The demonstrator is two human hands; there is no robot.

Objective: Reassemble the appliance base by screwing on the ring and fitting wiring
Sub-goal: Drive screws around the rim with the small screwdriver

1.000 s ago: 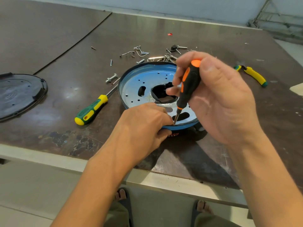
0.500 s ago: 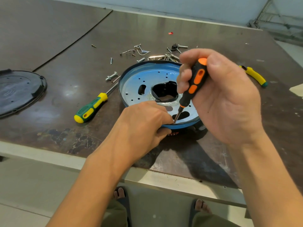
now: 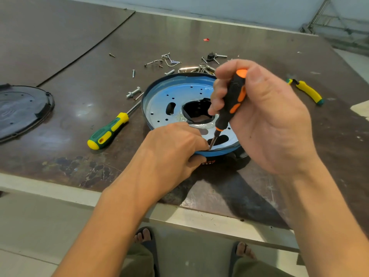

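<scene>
Head view. Near front edge of table: blue metal ring, dished, rim up, seated on black appliance base. Inside, small holes and a centre cutout with a black part showing through. Behind it, loose screws. To its left, green-and-yellow screwdriver lying flat, then black round cover. Far right, yellow-handled pliers.

Clamps ring's near rim with left hand, fingers curled over top, thumb beneath. Grips orange-and-black screwdriver in right hand, fingers wrapped round handle, shaft tilted, tip down on ring beside left fingertips.
</scene>
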